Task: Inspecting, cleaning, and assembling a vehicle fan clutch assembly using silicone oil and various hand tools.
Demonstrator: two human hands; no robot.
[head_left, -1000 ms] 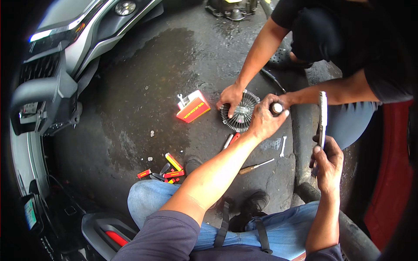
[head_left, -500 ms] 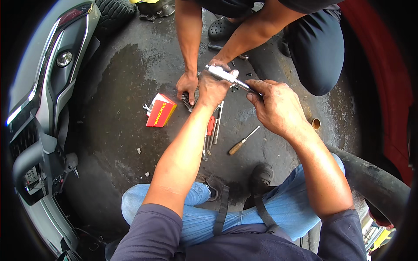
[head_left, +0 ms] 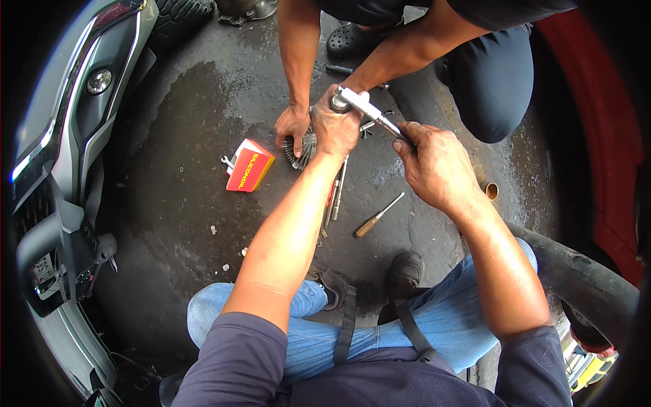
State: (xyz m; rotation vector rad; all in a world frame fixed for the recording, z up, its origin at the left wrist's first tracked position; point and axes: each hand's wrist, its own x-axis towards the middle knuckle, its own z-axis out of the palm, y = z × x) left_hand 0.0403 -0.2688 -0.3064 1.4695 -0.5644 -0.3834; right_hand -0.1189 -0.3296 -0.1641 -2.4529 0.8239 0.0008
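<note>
A silver socket wrench (head_left: 373, 114) slants across the middle, over a round finned metal part (head_left: 308, 150) lying on the floor. At the wrench's head end, my left hand (head_left: 337, 132) is closed, its thumb and fingers around the head. My right hand (head_left: 437, 163) grips the dark handle end. The finned part is partly hidden below my left hand and forearm, so I cannot tell whether the wrench sits on it. A co-worker's hand (head_left: 293, 127) presses on the part's left rim; that person's other hand is mostly hidden behind mine.
A red and yellow box (head_left: 249, 171) stands left of the part, an open-end wrench beside it. Slim tools (head_left: 339, 193) lie below the part, and a wooden-handled screwdriver (head_left: 378, 216) to their right. A brass-coloured cup (head_left: 491, 191) sits near my right forearm. A vehicle's bumper (head_left: 68, 169) fills the left.
The wrench's head has moved a little up and right and turned, so its round end now shows. Both my hands have shifted slightly with it, still holding on.
</note>
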